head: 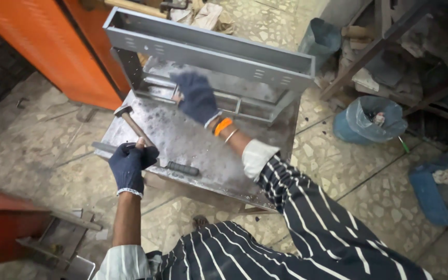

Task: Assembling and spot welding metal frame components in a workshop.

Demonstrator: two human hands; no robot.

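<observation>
Two gloved hands: left hand (129, 165) clenched on hammer (133, 127) handle-end at table (265, 171) left edge; right hand (197, 97) grips frame (208, 52) rail. Frame likely stiff, heavy; hold by rails.

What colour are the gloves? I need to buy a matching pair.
Dark blue, on both the left hand and right hand; the head view shows them.

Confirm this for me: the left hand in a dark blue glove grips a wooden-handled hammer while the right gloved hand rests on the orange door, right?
Not quite. In the head view the right hand rests on the grey sheet-metal frame on the steel table, not the door. The left hand does grip the wooden-handled hammer.
</observation>
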